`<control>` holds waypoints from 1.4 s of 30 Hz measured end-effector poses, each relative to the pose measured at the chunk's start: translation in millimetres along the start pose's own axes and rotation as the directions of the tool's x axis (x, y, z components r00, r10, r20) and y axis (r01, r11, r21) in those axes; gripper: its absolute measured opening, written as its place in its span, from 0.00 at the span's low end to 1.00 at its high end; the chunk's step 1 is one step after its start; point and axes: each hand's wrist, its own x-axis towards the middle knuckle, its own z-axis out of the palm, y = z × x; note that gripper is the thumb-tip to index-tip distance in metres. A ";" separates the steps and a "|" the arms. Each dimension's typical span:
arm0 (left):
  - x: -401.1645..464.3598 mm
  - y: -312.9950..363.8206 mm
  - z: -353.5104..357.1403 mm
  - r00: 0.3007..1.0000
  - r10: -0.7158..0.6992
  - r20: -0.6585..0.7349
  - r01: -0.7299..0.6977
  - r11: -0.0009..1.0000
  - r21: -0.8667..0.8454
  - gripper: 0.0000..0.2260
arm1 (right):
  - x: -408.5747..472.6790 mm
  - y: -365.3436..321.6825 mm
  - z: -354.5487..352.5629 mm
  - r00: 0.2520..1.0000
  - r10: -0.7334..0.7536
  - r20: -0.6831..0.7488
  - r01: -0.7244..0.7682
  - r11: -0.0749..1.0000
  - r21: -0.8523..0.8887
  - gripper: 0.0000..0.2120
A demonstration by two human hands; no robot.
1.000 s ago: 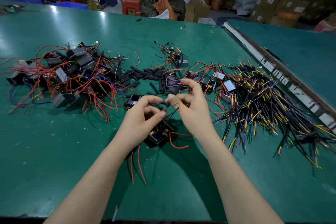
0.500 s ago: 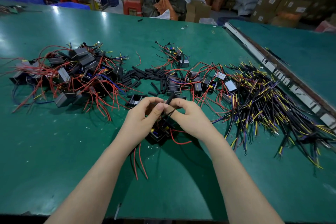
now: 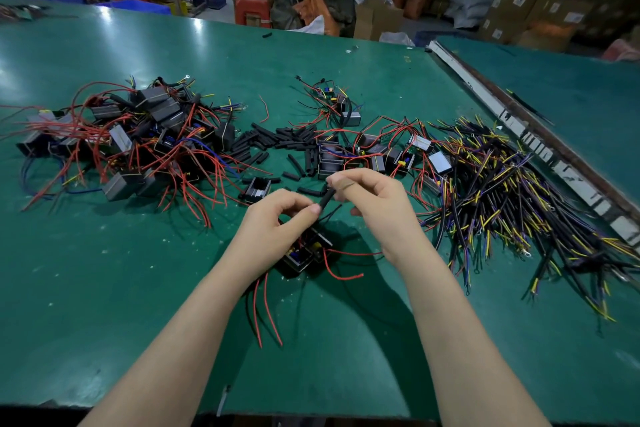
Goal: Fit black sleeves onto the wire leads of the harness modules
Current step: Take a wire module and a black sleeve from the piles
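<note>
Above module (image 3: pixel 306 251) on green table (image 3: pixel 104 288): right hand (image 3: pixel 377 204) pinches black sleeve (image 3: pixel 326 198) by far end; left hand (image 3: pixel 273 229) fingertips pinch its near end, likely steadying lead for threading. Spare sleeves (image 3: pixel 277 140) heaped beyond, within reach.

Two hands over a green table (image 3: pixel 104 270). Right hand (image 3: pixel 377 208) pinching a black sleeve (image 3: pixel 327 198), left hand (image 3: pixel 273 229) pinching its lower end. Black module (image 3: pixel 304 255) with red wires underneath.

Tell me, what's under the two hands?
Under the hands sits a black module on the green table, with red wires poking out. The left hand covers part of it.
</note>
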 end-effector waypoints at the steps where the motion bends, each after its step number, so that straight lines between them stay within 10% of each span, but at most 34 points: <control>1: 0.4 0.7 -1.7 1.000 -0.006 0.009 0.006 1.000 0.015 0.07 | 0.2 0.2 -0.8 1.000 0.006 -0.017 -0.006 0.999 0.032 0.05; 14: 2.2 4.3 0.3 0.990 -0.052 0.133 0.085 0.963 -0.254 0.04 | 3.0 12.2 16.7 0.989 -0.144 -0.040 0.138 0.982 -0.129 0.08; 20: 6.2 4.7 -6.0 0.980 -0.189 0.061 0.198 0.925 -0.323 0.08 | 12.4 17.1 13.7 0.999 0.007 -0.032 -0.012 0.990 -0.143 0.07; 29: 1.9 6.8 -7.1 0.977 -0.072 0.201 0.130 0.949 -0.289 0.10 | 20.9 28.4 14.0 0.985 -0.111 0.131 0.172 0.628 -0.759 0.10; 42: -6.2 14.4 2.8 0.995 -0.057 0.080 0.079 0.947 -0.311 0.13 | 62.8 -6.9 42.7 0.938 0.190 0.289 0.195 0.400 -0.895 0.13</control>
